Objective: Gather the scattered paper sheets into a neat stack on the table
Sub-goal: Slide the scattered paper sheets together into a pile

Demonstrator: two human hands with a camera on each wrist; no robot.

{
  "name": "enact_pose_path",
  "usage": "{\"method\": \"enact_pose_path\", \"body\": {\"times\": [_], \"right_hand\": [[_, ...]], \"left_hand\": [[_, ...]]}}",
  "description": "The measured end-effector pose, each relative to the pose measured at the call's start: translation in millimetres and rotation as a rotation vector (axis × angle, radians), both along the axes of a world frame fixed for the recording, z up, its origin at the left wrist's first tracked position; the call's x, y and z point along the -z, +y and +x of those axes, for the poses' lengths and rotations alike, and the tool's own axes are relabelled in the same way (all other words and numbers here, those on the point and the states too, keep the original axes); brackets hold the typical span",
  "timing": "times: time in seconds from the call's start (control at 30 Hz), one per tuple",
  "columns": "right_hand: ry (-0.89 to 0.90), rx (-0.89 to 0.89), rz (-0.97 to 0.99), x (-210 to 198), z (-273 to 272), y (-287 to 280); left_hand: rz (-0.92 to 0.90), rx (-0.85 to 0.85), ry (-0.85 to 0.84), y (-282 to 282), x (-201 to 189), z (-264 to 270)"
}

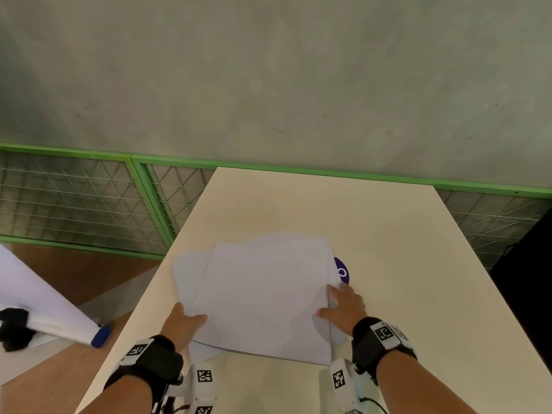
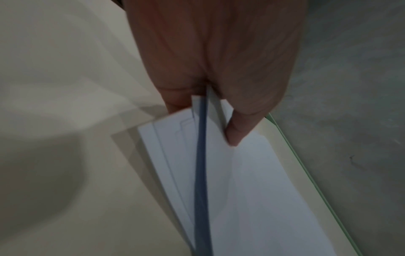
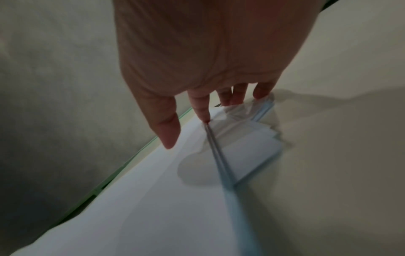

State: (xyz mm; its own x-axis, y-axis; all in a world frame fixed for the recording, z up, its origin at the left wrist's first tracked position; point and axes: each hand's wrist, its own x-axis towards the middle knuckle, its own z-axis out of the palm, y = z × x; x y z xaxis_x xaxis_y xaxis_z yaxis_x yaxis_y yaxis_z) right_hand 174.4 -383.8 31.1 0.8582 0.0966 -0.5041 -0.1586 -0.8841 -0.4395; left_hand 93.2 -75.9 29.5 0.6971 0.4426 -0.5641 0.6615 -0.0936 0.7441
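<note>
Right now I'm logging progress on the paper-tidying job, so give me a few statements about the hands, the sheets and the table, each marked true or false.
1. The left hand grips the left edge of the white paper sheets, thumb on top. True.
2. The right hand rests away from the sheets on the bare beige table. False: it holds their right edge.
3. The sheets are squared into a neat stack. False: edges and corners still fan out.
4. A round purple sticker peeks out beside the sheets' right edge. True.
5. Green-framed wire mesh panels stand beyond the table. True.
</note>
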Motion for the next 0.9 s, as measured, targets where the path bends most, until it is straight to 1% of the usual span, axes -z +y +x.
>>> {"method": "enact_pose_path", "body": {"times": [0.07, 0.17, 0.3, 0.37, 0.43, 0.5, 0.6, 0.77, 0.83, 0.9], "right_hand": [[0.006, -0.023, 0.039, 0, -4, 6], [0.012, -0.052, 0.096, 0, -11, 11], [-0.006, -0.004, 0.146, 2, -10, 14], [0.018, 0.008, 0.237, 1, -6, 17], [0.053, 0.023, 0.385, -1, -5, 23], [0.053, 0.047, 0.457, 0, -6, 26], [0.024, 0.076, 0.446, 3, -7, 26], [-0.042, 0.241, 0.475, 6, -4, 25], [-0.043, 0.256, 0.467, 7, -4, 26], [-0.030, 0.260, 0.463, 7, -6, 26]], "left_hand": [[0.000, -0.008, 0.014, 4, 3, -3], [-0.049, -0.041, 0.036, 11, 10, -12], [-0.074, -0.068, 0.037, 12, 8, -21], [-0.075, -0.075, 0.020, 11, 8, -21], [-0.091, -0.081, 0.004, 10, 8, -21], [-0.115, -0.095, -0.009, 10, 7, -24], [-0.153, -0.098, -0.013, 9, 2, -28], [-0.207, -0.139, 0.019, 18, -7, -20], [-0.223, -0.175, 0.001, 19, -10, -17], [-0.276, -0.211, -0.012, 13, -9, -17]]}}
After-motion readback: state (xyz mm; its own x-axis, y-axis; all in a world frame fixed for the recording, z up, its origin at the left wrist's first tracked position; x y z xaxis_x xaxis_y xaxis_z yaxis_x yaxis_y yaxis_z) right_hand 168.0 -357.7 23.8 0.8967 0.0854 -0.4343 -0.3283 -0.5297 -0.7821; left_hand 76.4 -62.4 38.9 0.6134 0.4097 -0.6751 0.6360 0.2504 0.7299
